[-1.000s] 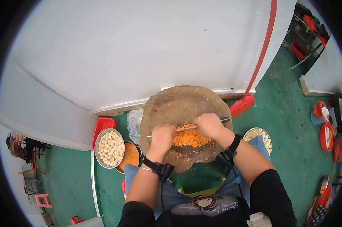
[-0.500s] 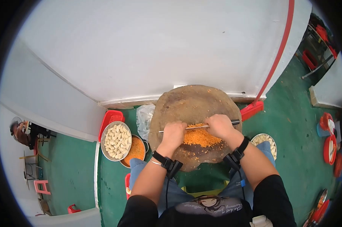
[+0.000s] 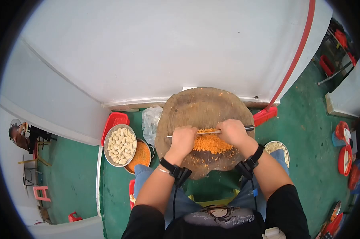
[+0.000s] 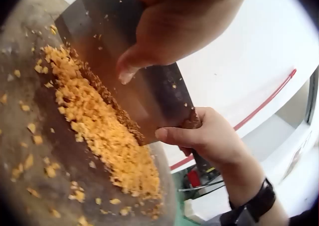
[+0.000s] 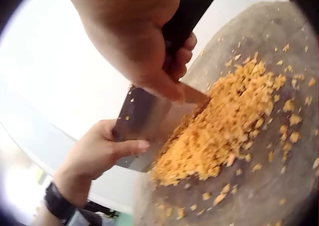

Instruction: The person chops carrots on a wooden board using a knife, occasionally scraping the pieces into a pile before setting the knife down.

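A broad-bladed cleaver [image 4: 162, 94] lies across a round wooden chopping block [image 3: 204, 103], its blade tilted behind a long heap of finely chopped orange food [image 3: 211, 145]. Orange crumbs cling along the blade's lower part. My left hand [image 3: 184, 140] grips the blade near its far end, thumb flat on the face. At the other end, my right hand [image 3: 232, 132] holds the cleaver where the blade meets the black handle [image 5: 187, 21], with the thumb pressed on the blade. Loose orange bits are scattered over the block's near side.
Left of the block stand a bowl of pale curved pieces [image 3: 121, 145], a pot of orange food [image 3: 141, 157], a red basin [image 3: 115, 119] and a plastic bag [image 3: 151, 123]. A bowl of pale bits [image 3: 276, 148] and a red dustpan [image 3: 265, 115] are at right. A white wall [image 3: 168, 51] rises behind.
The head view has shifted, so the block and both hands appear further right than a second ago. Both hands keep their hold on the cleaver, which stays behind the orange heap.
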A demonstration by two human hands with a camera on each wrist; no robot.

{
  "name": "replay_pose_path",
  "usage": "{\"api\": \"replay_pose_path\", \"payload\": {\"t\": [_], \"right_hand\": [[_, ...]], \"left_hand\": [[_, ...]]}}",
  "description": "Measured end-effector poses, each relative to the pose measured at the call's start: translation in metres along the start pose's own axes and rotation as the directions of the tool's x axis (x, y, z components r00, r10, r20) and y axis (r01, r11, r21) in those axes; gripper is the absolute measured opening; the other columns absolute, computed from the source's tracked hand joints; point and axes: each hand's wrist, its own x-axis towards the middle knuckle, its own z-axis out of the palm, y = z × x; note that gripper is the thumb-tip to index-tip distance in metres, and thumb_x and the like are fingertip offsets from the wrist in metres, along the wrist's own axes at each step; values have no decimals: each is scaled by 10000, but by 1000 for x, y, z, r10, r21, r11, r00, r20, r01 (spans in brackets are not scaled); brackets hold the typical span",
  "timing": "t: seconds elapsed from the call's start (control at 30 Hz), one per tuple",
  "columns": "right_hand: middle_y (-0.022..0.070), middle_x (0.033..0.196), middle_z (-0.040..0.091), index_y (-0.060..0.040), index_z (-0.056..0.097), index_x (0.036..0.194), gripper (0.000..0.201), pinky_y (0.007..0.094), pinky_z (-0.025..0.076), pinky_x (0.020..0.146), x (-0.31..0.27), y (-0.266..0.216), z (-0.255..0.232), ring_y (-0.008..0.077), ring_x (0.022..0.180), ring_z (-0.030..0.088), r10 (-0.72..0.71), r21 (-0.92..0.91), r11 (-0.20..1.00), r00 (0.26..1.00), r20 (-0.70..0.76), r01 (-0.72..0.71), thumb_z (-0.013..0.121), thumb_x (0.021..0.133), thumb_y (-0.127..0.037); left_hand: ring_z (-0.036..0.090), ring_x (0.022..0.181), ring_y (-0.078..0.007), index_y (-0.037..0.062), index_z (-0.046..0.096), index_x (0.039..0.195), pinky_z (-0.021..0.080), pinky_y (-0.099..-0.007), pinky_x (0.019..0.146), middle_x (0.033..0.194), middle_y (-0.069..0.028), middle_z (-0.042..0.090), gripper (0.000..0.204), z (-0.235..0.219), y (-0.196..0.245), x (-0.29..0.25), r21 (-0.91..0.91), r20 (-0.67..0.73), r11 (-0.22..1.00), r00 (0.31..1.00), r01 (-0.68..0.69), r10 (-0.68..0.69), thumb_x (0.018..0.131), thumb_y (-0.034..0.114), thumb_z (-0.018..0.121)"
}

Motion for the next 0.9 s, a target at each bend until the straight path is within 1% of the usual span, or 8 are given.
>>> {"api": "replay_pose_path", "payload": {"t": [0.07, 0.2, 0.27, 0.37, 0.47, 0.57, 0.8, 0.9], "right_hand": [[142, 720, 653, -94, 677, 749, 99, 424, 523, 639, -6, -1, -3, 310, 725, 657, -22, 35, 999, 998, -56, 24, 626, 731, -176], [149, 724, 652, -92, 677, 741, 97, 429, 523, 639, -6, -3, 7, 315, 723, 657, -1, 33, 999, 1000, 7, 1, 628, 723, -174], [112, 706, 655, -123, 694, 754, 110, 419, 513, 645, -4, -4, 1, 297, 717, 649, 42, -12, 999, 998, 35, -42, 652, 740, -223], [112, 708, 656, -126, 693, 753, 105, 423, 514, 647, -5, -2, -1, 296, 720, 650, 10, -12, 1000, 999, -34, -10, 651, 740, -221], [142, 706, 653, -90, 680, 726, 92, 420, 526, 643, -3, 0, 6, 315, 711, 658, 4, 24, 1000, 1000, -28, -3, 630, 719, -167], [137, 694, 651, -92, 681, 725, 91, 417, 527, 636, -4, -1, -5, 309, 699, 658, 4, 13, 1000, 999, -43, -3, 628, 713, -165], [138, 696, 651, -96, 682, 738, 91, 416, 527, 629, -1, 2, 0, 311, 701, 658, 17, 0, 1000, 999, -43, -17, 625, 710, -161], [137, 698, 651, -98, 681, 733, 86, 418, 525, 633, -3, 4, 9, 315, 709, 657, -3, 17, 1000, 995, -96, 5, 624, 707, -157]], "left_hand": [[588, 723, -336, 51, 565, 711, 453, -432, 615, 690, -132, 556, 69, -6, 2, -4, 1, -3, 1000, 1000, -15, 15, 711, 99, 614], [587, 731, -338, 49, 559, 720, 452, -436, 621, 706, -136, 559, 76, 7, -2, -10, -47, 30, 998, 999, -44, 45, 715, 97, 617], [586, 738, -340, 49, 557, 716, 454, -437, 628, 720, -134, 562, 81, 1, -2, -7, -10, 104, 1000, 995, -7, 8, 713, 93, 625], [585, 736, -344, 48, 557, 711, 454, -442, 640, 709, -136, 561, 83, -4, 1, -7, -45, 10, 999, 1000, -3, 4, 709, 87, 630], [585, 738, -346, 47, 554, 709, 454, -444, 649, 711, -136, 565, 85, 5, 1, -3, -48, 61, 999, 998, 5, -2, 710, 83, 630], [588, 735, -343, 47, 564, 712, 454, -444, 653, 711, -132, 571, 72, 0, 0, -3, -73, 8, 997, 1000, 4, -4, 709, 78, 628], [592, 726, -337, 57, 590, 733, 455, -441, 648, 707, -124, 577, 54, 7, -4, 3, -15, 36, 1000, 999, 1, 0, 697, 70, 627], [594, 725, -330, 60, 589, 741, 455, -436, 643, 719, -121, 579, 70, 9, -4, -1, -39, -21, 999, 1000, -12, 11, 689, 74, 636]]}}
